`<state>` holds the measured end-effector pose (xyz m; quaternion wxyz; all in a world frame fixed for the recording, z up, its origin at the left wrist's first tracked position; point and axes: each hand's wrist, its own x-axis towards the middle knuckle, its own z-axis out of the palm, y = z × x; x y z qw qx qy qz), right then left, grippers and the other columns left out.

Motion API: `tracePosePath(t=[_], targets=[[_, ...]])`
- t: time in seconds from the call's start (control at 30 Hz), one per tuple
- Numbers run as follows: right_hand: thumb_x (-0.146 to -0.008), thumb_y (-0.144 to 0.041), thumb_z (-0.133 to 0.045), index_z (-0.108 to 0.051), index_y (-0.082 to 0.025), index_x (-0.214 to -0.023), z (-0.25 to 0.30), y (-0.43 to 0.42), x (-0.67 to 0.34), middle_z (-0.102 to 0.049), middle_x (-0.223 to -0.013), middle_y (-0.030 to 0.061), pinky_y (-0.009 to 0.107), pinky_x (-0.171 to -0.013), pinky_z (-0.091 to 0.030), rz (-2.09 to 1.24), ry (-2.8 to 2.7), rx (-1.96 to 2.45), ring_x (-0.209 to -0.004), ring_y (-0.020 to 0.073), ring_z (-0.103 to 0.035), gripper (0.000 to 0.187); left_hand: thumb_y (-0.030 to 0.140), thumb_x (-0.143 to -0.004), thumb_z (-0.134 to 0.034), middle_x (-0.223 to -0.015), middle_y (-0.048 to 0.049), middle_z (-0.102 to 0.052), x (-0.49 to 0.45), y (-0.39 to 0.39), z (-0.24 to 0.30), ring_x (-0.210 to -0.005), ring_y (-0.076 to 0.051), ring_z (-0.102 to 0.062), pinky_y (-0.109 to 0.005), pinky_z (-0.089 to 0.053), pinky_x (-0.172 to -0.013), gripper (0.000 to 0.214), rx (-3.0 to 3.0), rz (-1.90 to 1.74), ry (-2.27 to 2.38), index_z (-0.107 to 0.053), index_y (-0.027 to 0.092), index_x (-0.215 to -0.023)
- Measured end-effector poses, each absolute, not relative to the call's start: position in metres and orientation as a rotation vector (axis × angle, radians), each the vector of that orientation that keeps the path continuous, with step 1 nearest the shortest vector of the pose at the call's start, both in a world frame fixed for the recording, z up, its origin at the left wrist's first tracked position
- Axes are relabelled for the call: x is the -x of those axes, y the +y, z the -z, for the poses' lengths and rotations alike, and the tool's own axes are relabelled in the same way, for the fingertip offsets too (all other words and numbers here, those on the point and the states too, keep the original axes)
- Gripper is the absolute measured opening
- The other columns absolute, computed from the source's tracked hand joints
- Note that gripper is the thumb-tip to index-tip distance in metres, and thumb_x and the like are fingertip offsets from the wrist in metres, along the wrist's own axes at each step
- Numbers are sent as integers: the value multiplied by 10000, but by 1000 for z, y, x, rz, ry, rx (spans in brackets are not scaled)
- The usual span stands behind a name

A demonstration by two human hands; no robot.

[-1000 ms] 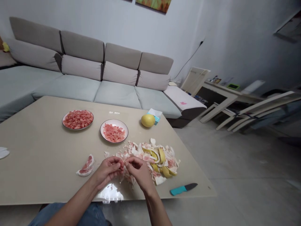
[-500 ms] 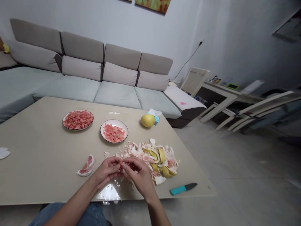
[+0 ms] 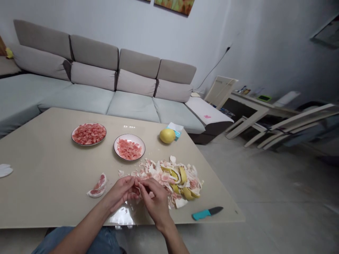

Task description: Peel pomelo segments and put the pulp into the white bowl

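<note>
My left hand (image 3: pixel 122 193) and my right hand (image 3: pixel 156 199) meet above the table's near side, fingertips pinched together. Between them is a small pinkish piece of pomelo flesh (image 3: pixel 137 183), mostly covered by the fingers. Just beyond my right hand spreads a heap of pomelo peel (image 3: pixel 182 176), yellow rind mixed with white pith and pink membrane. Two pomelo segments (image 3: pixel 98 187) lie left of my left hand. Farther back, a plate (image 3: pixel 116 147) carries pink pulp pieces (image 3: pixel 129 149). Another plate (image 3: pixel 87 144) to its left is heaped with redder pulp (image 3: pixel 89 133).
A knife (image 3: pixel 207 213) with a turquoise handle lies near the table's front right edge. A whole yellow pomelo (image 3: pixel 167 135) sits beside a tissue pack (image 3: pixel 177 129). White pith (image 3: pixel 5 170) is at the far left. Behind the table (image 3: pixel 58 165) stands a long sofa (image 3: pixel 132 106).
Both hands stay in nearly the same spot, with the fingertips slightly shifted on the pomelo piece. Less of its red flesh shows now. The view has moved slightly.
</note>
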<state>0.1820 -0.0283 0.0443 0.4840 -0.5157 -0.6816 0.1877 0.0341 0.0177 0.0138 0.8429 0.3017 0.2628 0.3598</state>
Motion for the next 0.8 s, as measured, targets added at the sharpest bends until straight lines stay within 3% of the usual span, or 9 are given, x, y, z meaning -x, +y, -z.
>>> tracePosePath(t=[0.13, 0.53, 0.8], targets=[[-885, -192, -558, -692, -199, -813, -40, -29, -181, -678, -768, 41, 267, -638, -471, -524, -1629, 1282, -696, 164, -616, 152, 279, -756, -762, -886, -91, -691, -31, 18, -15, -774, -133, -640, -221, -539, -708, 281, -674, -783, 619, -718, 100, -968], [-872, -261, -586, -693, -194, -769, -45, -23, -188, -665, -735, 33, 257, -605, -438, -618, -1511, 1350, -676, 160, -592, 163, 274, -756, -761, -782, -49, -635, -29, 19, -18, -701, -116, -629, -236, -548, -704, 289, -692, -676, 559, -726, 94, -979], [-878, -312, -587, -676, -182, -773, -48, -18, -197, -647, -745, 28, 255, -633, -432, -643, -1466, 1354, -692, 157, -574, 190, 250, -768, -752, -851, -71, -644, -29, 20, -14, -799, -149, -655, -273, -549, -789, 340, -655, -674, 568, -699, 103, -1069]])
